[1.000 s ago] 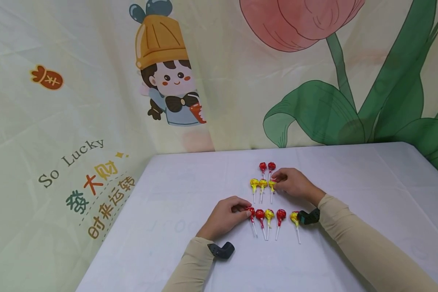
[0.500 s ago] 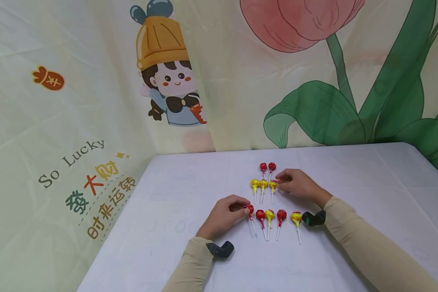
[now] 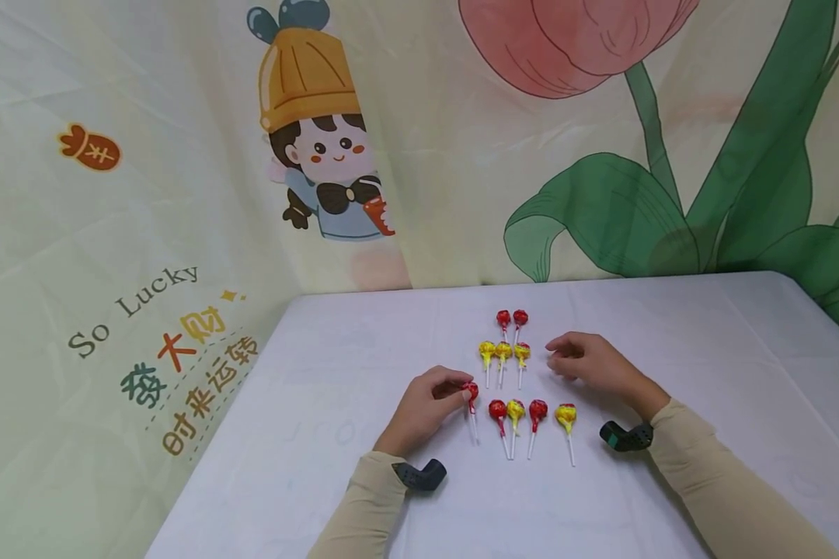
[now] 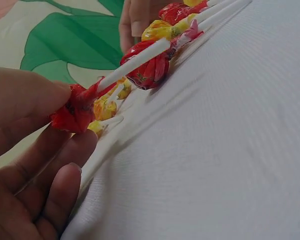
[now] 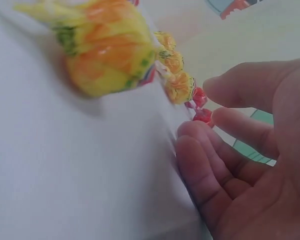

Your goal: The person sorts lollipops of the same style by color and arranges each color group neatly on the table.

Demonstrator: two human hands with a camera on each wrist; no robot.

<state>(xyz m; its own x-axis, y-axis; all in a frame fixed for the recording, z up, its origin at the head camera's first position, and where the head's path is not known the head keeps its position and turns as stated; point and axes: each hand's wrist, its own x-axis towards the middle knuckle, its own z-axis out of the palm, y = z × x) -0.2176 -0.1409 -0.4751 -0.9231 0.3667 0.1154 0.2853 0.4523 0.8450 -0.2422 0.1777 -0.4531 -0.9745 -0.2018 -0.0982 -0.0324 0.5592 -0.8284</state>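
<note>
Between thumb and fingers my left hand (image 3: 426, 407) pinches a red lollipop (image 3: 471, 393) by its wrapped head. In the left wrist view that red lollipop (image 4: 75, 110) has its white stick angled up and to the right. My right hand (image 3: 601, 369) holds nothing, its fingers loosely bent, just right of a row of yellow lollipops (image 3: 504, 353). Behind that row lie two red lollipops (image 3: 503, 319). The nearer row has a red lollipop (image 3: 498, 411), a yellow lollipop (image 3: 516, 411), another red lollipop (image 3: 538, 411) and a yellow lollipop (image 3: 565, 417) at its right end.
A white cloth covers the table (image 3: 322, 481). Its far edge meets a printed backdrop (image 3: 447, 155) with a cartoon figure and a large flower. A dark wrist camera (image 3: 419, 475) sits on the left sleeve and another wrist camera (image 3: 625, 436) on the right.
My left hand has shifted the red lollipop leftward and slightly away, apart from the near row. My right hand has let go of the rightmost far yellow lollipop and drawn back to the right.
</note>
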